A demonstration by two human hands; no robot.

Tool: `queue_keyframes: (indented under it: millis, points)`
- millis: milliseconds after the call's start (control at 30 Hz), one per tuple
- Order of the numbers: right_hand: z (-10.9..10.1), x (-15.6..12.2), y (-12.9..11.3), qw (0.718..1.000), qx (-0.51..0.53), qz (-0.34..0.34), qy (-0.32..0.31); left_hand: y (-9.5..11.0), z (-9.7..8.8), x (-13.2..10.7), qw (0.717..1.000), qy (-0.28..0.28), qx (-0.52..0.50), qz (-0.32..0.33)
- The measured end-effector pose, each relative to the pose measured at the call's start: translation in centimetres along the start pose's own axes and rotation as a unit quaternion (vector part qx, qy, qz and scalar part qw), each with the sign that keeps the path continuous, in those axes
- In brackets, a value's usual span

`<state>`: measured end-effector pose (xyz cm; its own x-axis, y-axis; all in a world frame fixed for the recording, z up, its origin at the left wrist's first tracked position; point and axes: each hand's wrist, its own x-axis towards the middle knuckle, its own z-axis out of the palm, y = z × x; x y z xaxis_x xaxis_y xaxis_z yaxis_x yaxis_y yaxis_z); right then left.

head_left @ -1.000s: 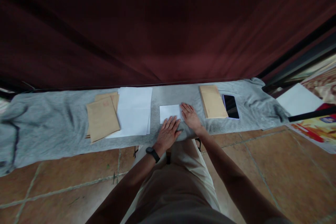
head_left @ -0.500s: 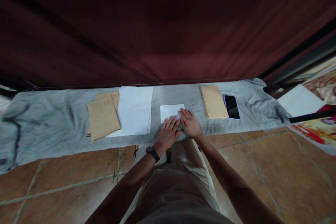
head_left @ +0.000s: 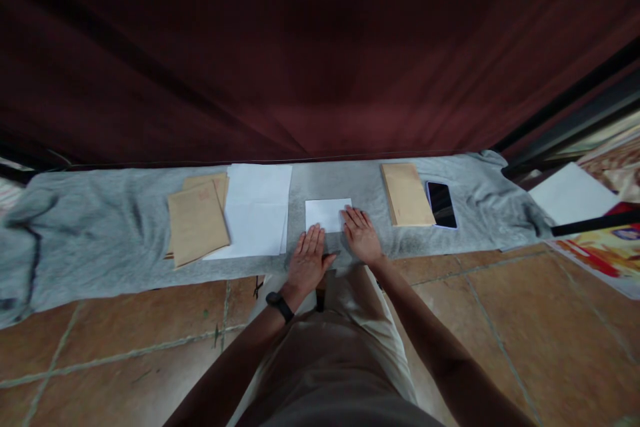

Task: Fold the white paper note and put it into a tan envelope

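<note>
A small folded white paper (head_left: 326, 213) lies on a grey cloth (head_left: 100, 240) spread along the floor. My left hand (head_left: 307, 259) lies flat and open on the cloth, its fingertips at the paper's near left edge; a black band is on that wrist. My right hand (head_left: 361, 235) is flat and open too, fingers resting on the paper's right edge.
Left of the paper lie larger white sheets (head_left: 257, 210) and brown envelopes (head_left: 197, 220). To the right sit another brown envelope stack (head_left: 406, 193) and a black phone (head_left: 441, 204). A dark red curtain (head_left: 320, 47) hangs behind; tiled floor (head_left: 500, 320) is in front.
My left hand has slid back and to the left, off the paper's lower part. My right hand drew back slightly toward me along the paper's right edge.
</note>
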<state>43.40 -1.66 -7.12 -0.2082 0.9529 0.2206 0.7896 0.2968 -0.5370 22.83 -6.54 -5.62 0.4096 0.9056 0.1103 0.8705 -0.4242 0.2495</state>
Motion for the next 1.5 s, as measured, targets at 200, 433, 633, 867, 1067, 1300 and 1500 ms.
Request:
queue_keyframes:
  millis: [200, 433, 633, 867, 1067, 1300, 1500]
  points:
    - [0.0, -0.1, 0.0, 1.000, -0.023, -0.004, 0.001, -0.5, 0.0, -1.2, 0.999, 0.020, 0.015, -0.045]
    - [0.2, 0.0, -0.1, 0.994, -0.108, -0.018, 0.000, -0.1, -0.5, 0.4, 0.996, 0.059, 0.012, -0.068]
    - [0.2, 0.1, -0.1, 0.991, -0.130, -0.012, -0.003, 1.1, -0.3, 6.9, 1.000, 0.024, 0.003, -0.010]
    - [0.4, 0.1, 0.2, 0.990, -0.138, -0.015, -0.003, 0.6, 1.8, 9.2, 1.000, -0.001, 0.017, -0.013]
    - [0.4, 0.0, 0.1, 0.990, -0.143, -0.018, 0.001, -1.1, 1.8, 8.4, 0.999, 0.016, 0.036, -0.037]
    - [0.5, 0.0, 0.0, 0.990, -0.143, -0.015, 0.008, -2.4, 1.5, 7.0, 0.997, 0.036, 0.036, -0.063]
    - [0.4, 0.4, -0.2, 0.990, -0.142, -0.002, 0.005, -2.7, 1.6, 6.2, 0.995, 0.053, 0.033, -0.078]
